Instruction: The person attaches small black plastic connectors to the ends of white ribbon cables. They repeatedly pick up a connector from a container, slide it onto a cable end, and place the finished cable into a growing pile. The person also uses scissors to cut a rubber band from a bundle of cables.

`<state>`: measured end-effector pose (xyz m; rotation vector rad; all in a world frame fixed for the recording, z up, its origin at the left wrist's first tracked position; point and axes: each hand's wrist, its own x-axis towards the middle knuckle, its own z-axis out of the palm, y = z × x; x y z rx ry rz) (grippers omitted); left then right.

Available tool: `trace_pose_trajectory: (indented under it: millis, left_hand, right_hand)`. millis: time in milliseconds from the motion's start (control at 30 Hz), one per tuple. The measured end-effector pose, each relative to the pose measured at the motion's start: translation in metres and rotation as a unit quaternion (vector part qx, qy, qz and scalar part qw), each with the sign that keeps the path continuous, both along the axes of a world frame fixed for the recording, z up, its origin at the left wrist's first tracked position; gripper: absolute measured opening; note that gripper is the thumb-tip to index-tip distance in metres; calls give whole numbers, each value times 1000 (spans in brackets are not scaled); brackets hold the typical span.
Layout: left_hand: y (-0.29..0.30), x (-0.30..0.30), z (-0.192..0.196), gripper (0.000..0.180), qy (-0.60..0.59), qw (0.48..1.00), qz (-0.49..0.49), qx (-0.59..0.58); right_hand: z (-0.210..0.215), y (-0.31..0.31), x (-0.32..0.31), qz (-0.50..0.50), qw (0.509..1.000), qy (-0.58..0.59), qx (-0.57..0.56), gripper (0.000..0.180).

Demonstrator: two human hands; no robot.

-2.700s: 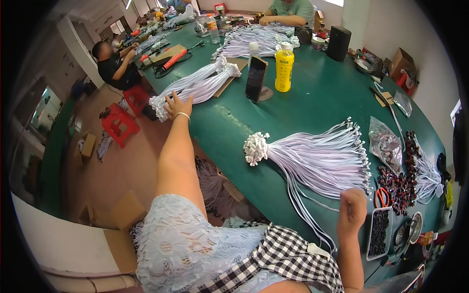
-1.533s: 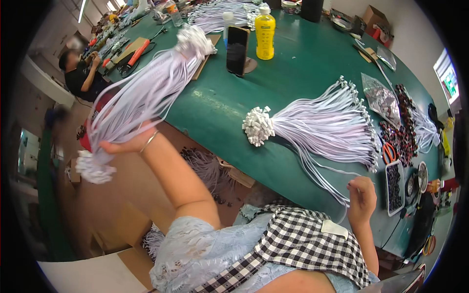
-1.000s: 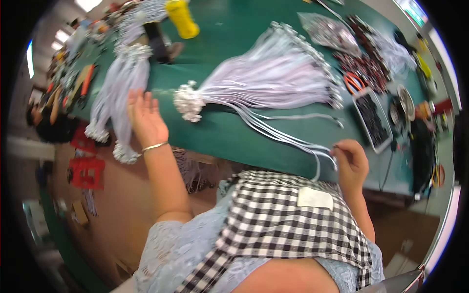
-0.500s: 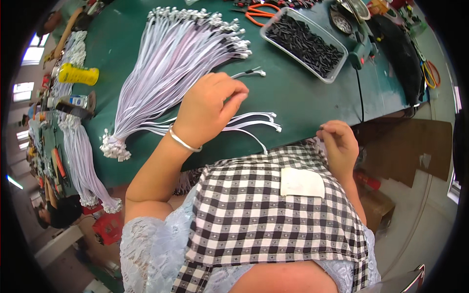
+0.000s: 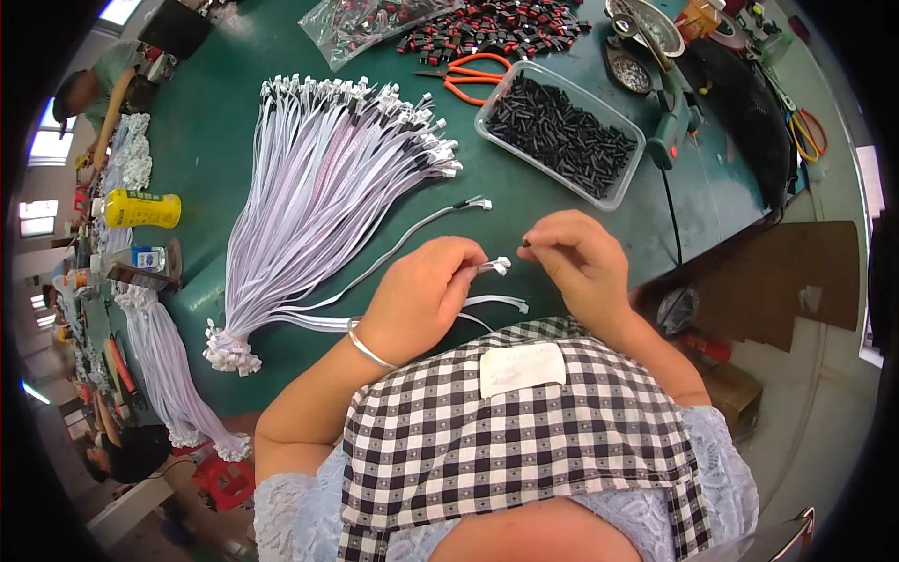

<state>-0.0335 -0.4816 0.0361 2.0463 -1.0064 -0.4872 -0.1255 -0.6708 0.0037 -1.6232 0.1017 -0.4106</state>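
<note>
My left hand point(image 5: 426, 298) is closed in a pinch on a thin white cable, whose white connector point(image 5: 501, 266) sticks out past the fingertips. Facing it, my right hand point(image 5: 579, 265) pinches a tiny dark piece, probably a short black tube, just apart from the connector. A large bundle of white cables point(image 5: 314, 187) lies fanned out to the left, tied near its lower end. One single cable point(image 5: 403, 236) with a black sleeve by its connector lies above my left hand. Other loose cable ends point(image 5: 501, 302) stick out below my hands.
A clear plastic tub point(image 5: 487, 126) of short black tubes stands behind my right hand. Orange-handled scissors point(image 5: 473, 80), a heap of red-and-black parts point(image 5: 506, 30) and a plastic bag point(image 5: 361, 30) lie farther back. A yellow bottle point(image 5: 142, 208) and another cable bundle point(image 5: 173, 365) are at left.
My left hand has come down and now pinches a cable's connector end. My right hand has moved up and left from the table edge, close to it. The view has shifted slightly.
</note>
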Motion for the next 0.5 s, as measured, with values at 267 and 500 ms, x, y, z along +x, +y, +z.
trace_pose_trajectory:
  millis: [267,500]
  left_hand:
    - [5,-10,-14,16,168,985,23,-13]
    - [3,-16,-12,9,323,939,113,-42]
  right_hand:
    - [-3,5,-24,51,990,-91,-97,21]
    - [4,4,-9,38,965,-102,-239,21]
